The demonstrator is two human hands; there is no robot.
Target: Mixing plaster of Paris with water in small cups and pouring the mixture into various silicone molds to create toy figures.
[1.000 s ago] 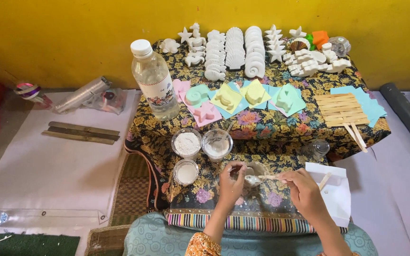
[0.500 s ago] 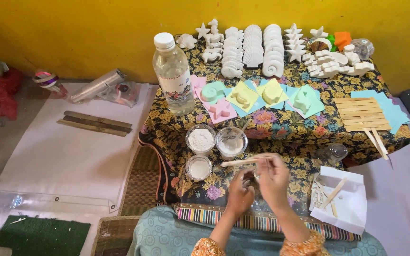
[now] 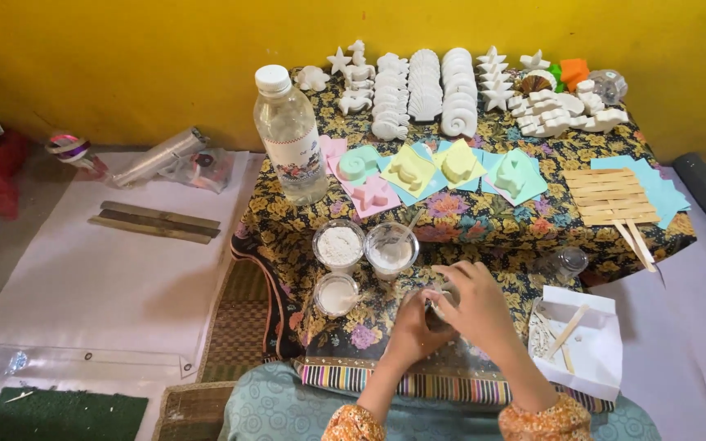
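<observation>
While both my hands meet low over the flower-print cloth (image 3: pixel 484 229), they close round a small clear cup (image 3: pixel 443 300) that sits between them, mostly hidden. L hand (image 3: pixel 413 327) grips it from the near-left side, fingers curled; R hand (image 3: pixel 475 309) wraps over the top & far side, fingers bent down onto the rim. Can't tell what's inside the cup. Just left of my L hand: 3 clear cups w/ white powder or paste, 1 near (image 3: pixel 337 294) & 2 beyond it (image 3: pixel 338 244), (image 3: pixel 391 247), the last w/ a stick leaning in it. Farther up-left of the hands stands a plastic water bottle (image 3: pixel 292 135), cap on. Beyond my fingers lie coloured moulds on paper squares (image 3: pixel 431 167), & past those, rows of white plaster shells & stars (image 3: pixel 439 90). Up-right of my R hand: flat wooden sticks (image 3: pixel 606 196) on blue paper. Right beside my R wrist, a white paper tray (image 3: pixel 582 347) w/ 2 used sticks.
</observation>
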